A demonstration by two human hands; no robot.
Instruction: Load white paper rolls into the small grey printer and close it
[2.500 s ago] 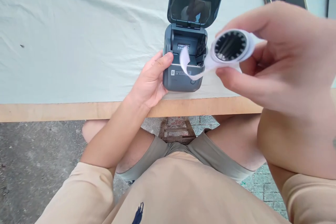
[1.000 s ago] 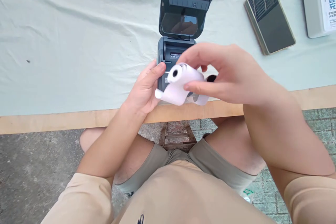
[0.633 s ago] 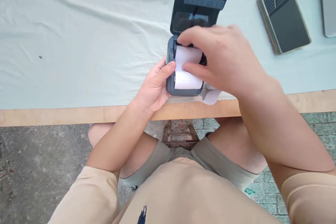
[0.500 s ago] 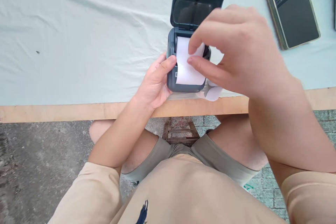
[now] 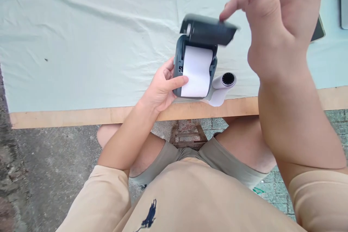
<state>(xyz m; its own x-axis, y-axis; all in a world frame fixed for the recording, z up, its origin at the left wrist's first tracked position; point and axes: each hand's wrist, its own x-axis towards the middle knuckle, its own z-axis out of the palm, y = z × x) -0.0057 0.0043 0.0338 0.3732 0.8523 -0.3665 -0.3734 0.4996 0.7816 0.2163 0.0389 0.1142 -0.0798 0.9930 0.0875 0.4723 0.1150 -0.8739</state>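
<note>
A dark blue-grey portable receipt printer [image 5: 178,52] lies near the front edge of the table. Its hinged lid [image 5: 212,33] is partly lowered and slightly blurred. White paper [image 5: 198,72] stretches out of the printer over its front. My left hand [image 5: 163,88] grips the left side of the printer, the thumb pressing on the paper's edge. My right hand [image 5: 280,18] is raised at the upper right, its index finger stretched out to the lid's right corner and seeming to touch it. Its fingers are apart, and some are cut off by the frame.
A small roll of white paper with a black core [image 5: 228,78] lies right of the printer, its loose end near the wooden table edge [image 5: 190,111]. A phone [image 5: 318,30] is mostly behind my right arm. Another dark-edged object [image 5: 344,3] shows at the far right.
My right hand has left the paper and risen to the upper right by the lid. The lid has swung down partway. My left thumb has moved onto the paper.
</note>
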